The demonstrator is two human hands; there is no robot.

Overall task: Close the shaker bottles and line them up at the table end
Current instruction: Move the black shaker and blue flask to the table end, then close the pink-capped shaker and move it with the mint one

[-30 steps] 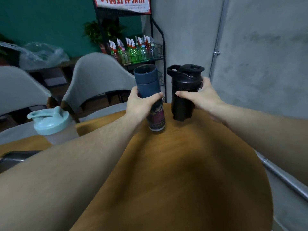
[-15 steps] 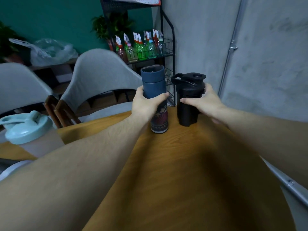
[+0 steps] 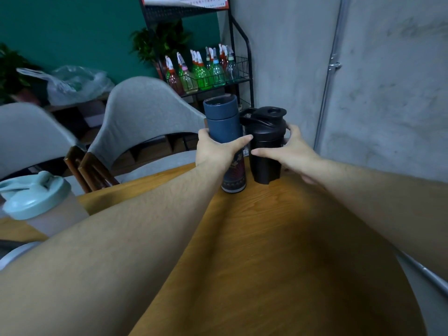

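I have both arms stretched out to the far end of the table (image 3: 278, 238), up at about 12 o'clock from where I sit. My left hand (image 3: 214, 151) is wrapped around the middle of the blue bottle (image 3: 224, 127), thumb across its front and fingers round the back. My right hand (image 3: 288, 151) is closed on the black shaker (image 3: 266, 146) just below its lid, thumb in front, fingers behind. Both stand upright on the wood close to the far edge, side by side, so close that they look to be touching near the top, the blue one at 11 o'clock of the black one. Both appear capped, the black one with its flip lid down, though I cannot see the seals.

I judge this to be the lining-up step: two bottles are being settled into place. The third, the clear shaker with the mint lid (image 3: 36, 197), stands well apart at 9 o'clock, near the left edge of my view. Its flip cap looks down, but I cannot tell whether it is snapped shut.

Next I should let go of these two gently so neither tips off the edge, then reach left, check that cap, and bring that shaker up beside the blue bottle
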